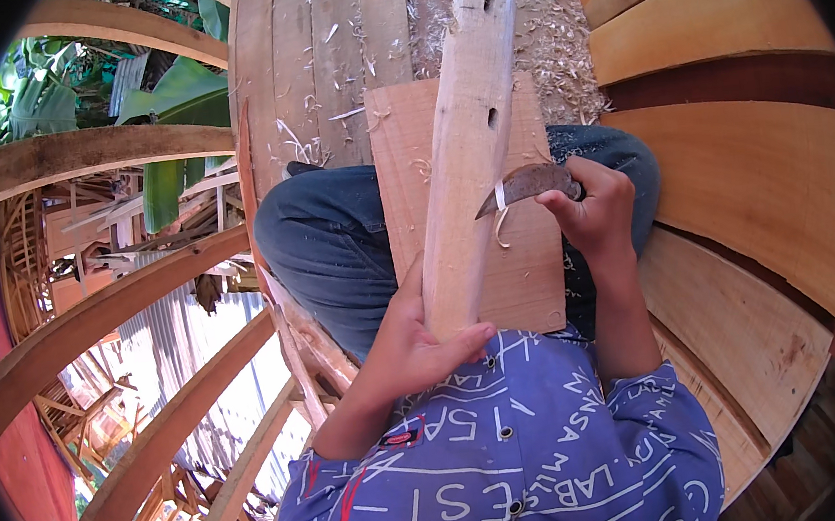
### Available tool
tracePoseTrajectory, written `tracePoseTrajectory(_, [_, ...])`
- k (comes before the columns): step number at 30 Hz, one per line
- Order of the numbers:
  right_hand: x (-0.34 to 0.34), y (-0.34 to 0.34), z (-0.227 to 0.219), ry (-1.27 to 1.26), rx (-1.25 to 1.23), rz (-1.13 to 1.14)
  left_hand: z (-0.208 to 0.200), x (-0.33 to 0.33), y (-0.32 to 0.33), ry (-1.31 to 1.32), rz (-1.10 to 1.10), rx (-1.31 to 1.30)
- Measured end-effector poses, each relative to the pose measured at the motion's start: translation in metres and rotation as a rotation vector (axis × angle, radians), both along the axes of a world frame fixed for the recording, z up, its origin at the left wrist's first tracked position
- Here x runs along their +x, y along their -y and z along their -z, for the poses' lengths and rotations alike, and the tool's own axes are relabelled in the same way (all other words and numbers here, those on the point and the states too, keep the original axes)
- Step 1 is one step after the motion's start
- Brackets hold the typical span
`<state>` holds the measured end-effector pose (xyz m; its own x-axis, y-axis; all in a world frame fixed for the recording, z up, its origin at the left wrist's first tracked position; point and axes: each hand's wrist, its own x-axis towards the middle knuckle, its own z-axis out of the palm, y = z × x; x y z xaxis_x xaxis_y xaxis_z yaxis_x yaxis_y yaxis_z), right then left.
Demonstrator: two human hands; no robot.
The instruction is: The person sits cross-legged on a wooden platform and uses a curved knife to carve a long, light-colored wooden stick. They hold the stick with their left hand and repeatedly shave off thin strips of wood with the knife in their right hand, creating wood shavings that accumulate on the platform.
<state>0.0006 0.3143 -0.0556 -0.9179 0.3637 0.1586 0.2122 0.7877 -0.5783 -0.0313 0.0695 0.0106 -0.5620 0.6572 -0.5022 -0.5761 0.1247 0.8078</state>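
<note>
A long pale wooden beam with small dark slots cut in it slants away from my body. My left hand grips its near end, with the thumb along the end. My right hand is closed round the handle of a knife with a broad, curved brown blade. The blade's pointed tip lies at the right side of the beam. A pale curled shaving hangs by the blade. Under the beam, a flat reddish-brown board rests across my lap.
My bent legs lie on both sides of the board. Wood shavings litter the plank floor. To the left runs a railing of wooden slats, with leaves and corrugated sheeting beyond. Wooden planks form a wall at right.
</note>
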Motion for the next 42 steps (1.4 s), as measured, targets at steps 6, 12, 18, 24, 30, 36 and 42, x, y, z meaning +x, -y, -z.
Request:
tracePoseTrajectory(6, [0.003, 0.016, -0.004, -0.031, -0.107, -0.091, 0.0, -0.002, 0.0, 0.08, -0.043, 0.006])
tracePoseTrajectory(12, [-0.005, 0.013, 0.002, -0.09, -0.039, -0.088, 0.0, -0.001, -0.005, 0.056, 0.004, -0.021])
tracePoseTrajectory(18, [-0.009, 0.008, -0.004, -0.093, 0.021, -0.079, -0.004, -0.001, -0.008, 0.056, 0.001, -0.02])
tracePoseTrajectory(24, [-0.021, -0.06, 0.025, -0.026, -0.344, 0.358, -0.003, 0.014, 0.002, -0.156, 0.174, -0.04])
tracePoseTrajectory(30, [-0.012, -0.027, -0.008, -0.036, -0.319, 0.077, -0.009, 0.011, 0.005, 0.108, -0.062, -0.024])
tracePoseTrajectory(36, [0.008, 0.029, -0.005, 0.025, -0.931, -0.079, 0.005, -0.001, -0.005, 0.002, -0.112, 0.02])
tracePoseTrajectory(42, [0.005, 0.052, -0.023, -0.002, -1.247, -0.039, 0.013, 0.0, -0.015, 0.019, 0.069, 0.07])
